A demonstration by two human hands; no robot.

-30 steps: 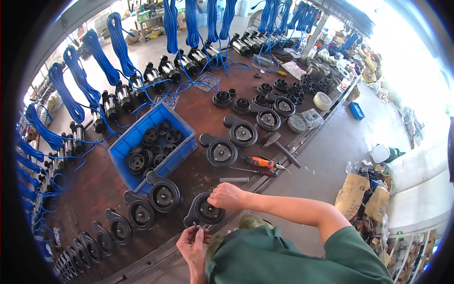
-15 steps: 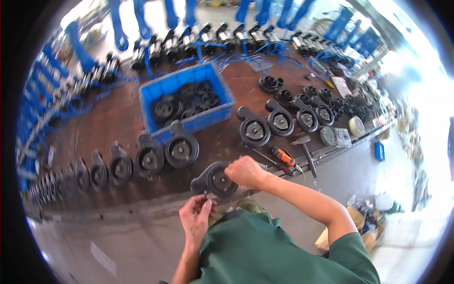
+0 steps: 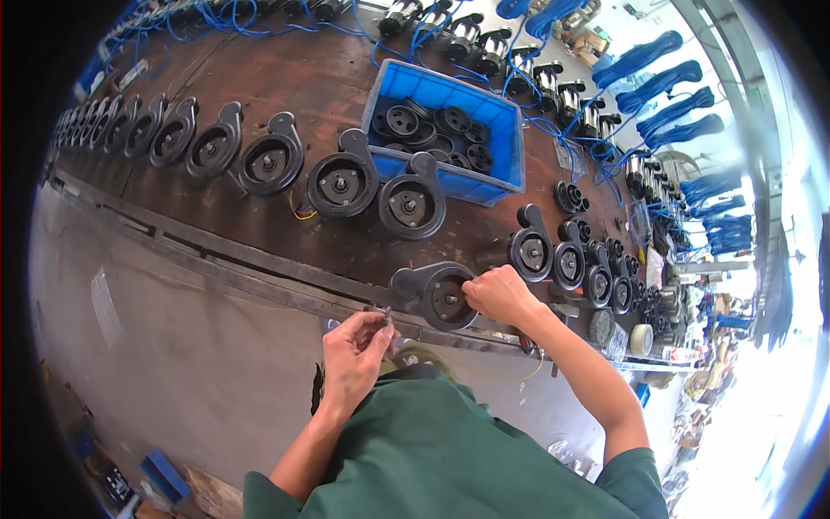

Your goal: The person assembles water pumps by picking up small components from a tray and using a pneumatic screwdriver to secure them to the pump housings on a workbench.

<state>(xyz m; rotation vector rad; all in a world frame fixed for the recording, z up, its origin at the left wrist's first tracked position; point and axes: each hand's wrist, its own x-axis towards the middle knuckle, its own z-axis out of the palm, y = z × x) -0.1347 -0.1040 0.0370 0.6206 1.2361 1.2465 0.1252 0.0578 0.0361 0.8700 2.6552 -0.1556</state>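
We saw the black round housing (image 3: 441,298) at the near edge of the bench (image 3: 251,227), its open face up and its arm pointing left; whether the bench bore all its weight, we could not tell. The right hand (image 3: 501,296) was curled at the housing's right rim, its fingertips hidden at the recessed face, so we could not tell what they pinched. Left of the housing, just off the near edge, the left hand (image 3: 353,350) pinched a small metal piece (image 3: 388,317) between thumb and forefinger, apart from the housing.

We judged the step in hand to be close fingerwork on that open face, with the small piece held ready. To our eye, the next move called for a steady housing and a sure pinch, since anything dropped at the bench's edge could fall to the floor (image 3: 190,320).
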